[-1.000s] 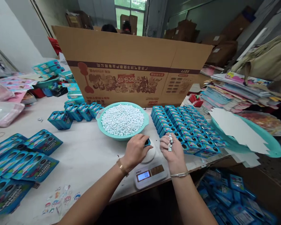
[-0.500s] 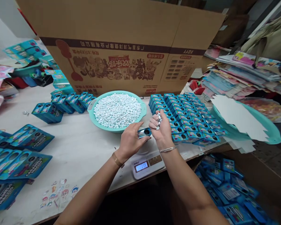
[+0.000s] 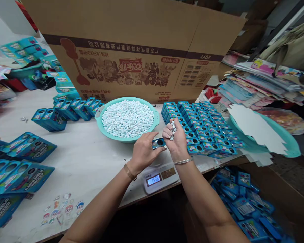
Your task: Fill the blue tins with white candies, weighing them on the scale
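Observation:
Over the scale, my left hand [image 3: 145, 150] is closed around a small blue candy box [image 3: 158, 143] with a round dark opening on top. My right hand [image 3: 176, 139] is curled around several pale candies [image 3: 172, 130], right beside the box. Below them, the digital scale [image 3: 160, 180] has a lit display that seems to read 153.6; my hands hide part of its platform. Just beyond my left hand stands a turquoise bowl [image 3: 98, 123] heaped with white and pale blue candies [image 3: 128, 118]. Packed rows of blue boxes [image 3: 200, 128] stand to the right of my right hand.
A large cardboard carton [image 3: 142, 40] rises behind the bowl. More blue boxes [image 3: 32, 148] stand at the left, near stickers [image 3: 63, 209] on the table [image 3: 91, 168]. Lower right, a carton holds loose blue boxes [image 3: 245, 206]. White card sheets [image 3: 258, 128] lie over a turquoise basin [image 3: 294, 148].
The scale's reading has gone up to about 153.6. Both hands stay nearly in place, still holding the box and the candies. The view has shifted slightly.

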{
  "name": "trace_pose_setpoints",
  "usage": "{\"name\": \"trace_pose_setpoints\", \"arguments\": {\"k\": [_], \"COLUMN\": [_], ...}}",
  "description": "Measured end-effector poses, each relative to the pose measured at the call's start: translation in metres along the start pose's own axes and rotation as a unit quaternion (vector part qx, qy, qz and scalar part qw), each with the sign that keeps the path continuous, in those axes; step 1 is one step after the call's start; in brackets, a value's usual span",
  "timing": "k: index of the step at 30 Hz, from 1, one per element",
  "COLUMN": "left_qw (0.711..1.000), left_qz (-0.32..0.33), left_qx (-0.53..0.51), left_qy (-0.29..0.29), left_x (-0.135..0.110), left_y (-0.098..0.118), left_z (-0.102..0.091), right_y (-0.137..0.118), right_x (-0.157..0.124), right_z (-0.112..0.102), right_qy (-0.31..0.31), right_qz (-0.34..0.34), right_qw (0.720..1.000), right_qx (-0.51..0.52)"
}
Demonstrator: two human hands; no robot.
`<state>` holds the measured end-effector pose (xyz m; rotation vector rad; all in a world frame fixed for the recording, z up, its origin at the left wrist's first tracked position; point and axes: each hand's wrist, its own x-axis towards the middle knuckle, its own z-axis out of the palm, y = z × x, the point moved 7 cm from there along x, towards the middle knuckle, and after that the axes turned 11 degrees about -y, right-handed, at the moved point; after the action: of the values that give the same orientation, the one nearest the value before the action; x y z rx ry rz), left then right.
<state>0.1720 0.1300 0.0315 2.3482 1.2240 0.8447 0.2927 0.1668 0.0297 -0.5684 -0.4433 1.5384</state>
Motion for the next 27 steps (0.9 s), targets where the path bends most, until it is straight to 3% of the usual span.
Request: {"name": "trace_pose_setpoints", "arguments": {"k": [9,13,15,18,21,27], "left_qw": [0.999,0.988,0.987,0.987,0.98,0.949], "left_qz": [-0.012,-0.021,-0.004,0.02,-0.004,-0.06], "left_qx": [0.03,0.088,0.095,0.098,0.147,0.242], "left_qy": [-0.04,-0.121,-0.132,-0.127,-0.133,-0.192], "left_x": [0.001,0.003,0.009,0.032,0.07,0.14], "left_y": [0.003,0.007,0.014,0.027,0.034,0.02], "left_z": [0.006,0.018,0.024,0.033,0.043,0.064], "right_y": [-0.004,-0.028,-0.046,-0.071,-0.087,-0.1], "right_x": [-0.005,-0.02,-0.033,-0.057,-0.081,-0.114], "right_z": [0.004,-0.001,-0.012,-0.038,-0.067,-0.12], "right_qy": [0.004,-0.016,-0.022,-0.018,-0.005,0.032], "right_qz": [-0.004,-0.028,-0.055,-0.101,-0.124,-0.151], "right_qw": [1.0,0.997,0.995,0.992,0.988,0.982], "right_qx": [0.026,0.064,0.075,0.079,0.088,0.113]}}
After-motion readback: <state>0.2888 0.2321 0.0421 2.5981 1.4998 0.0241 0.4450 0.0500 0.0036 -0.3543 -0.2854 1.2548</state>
